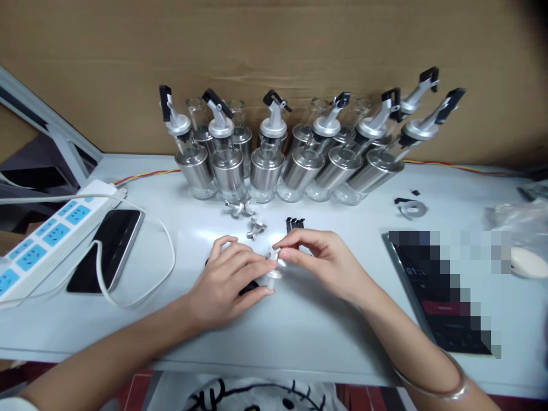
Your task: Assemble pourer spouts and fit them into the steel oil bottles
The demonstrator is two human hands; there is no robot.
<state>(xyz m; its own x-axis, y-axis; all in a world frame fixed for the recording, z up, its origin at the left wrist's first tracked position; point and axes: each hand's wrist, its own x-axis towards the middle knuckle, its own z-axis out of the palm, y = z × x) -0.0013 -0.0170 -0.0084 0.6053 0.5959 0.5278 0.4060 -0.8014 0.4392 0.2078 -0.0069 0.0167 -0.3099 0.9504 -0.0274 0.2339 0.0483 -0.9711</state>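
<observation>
Between my two hands is a silver pour spout [274, 274], held upright just above the table. My left hand [231, 277] grips its base between thumb and fingers. At its upper end, my right hand [319, 256] pinches with thumb and forefinger; whether a small part is also in that pinch is hidden. Just beyond the hands lie more loose silver spouts [257, 229] and a short row of black levers [295, 223]. A black piece [249, 287] shows partly under my left hand.
Glass bottles with steel sleeves [231, 171], several topped with spouts, stand along the cardboard back wall [274, 45]. A power strip [55, 234], phone [107, 251] and white cable lie left. On the right are a tablet [436, 291], a clear ring [413, 210] and a plastic bag [520, 222].
</observation>
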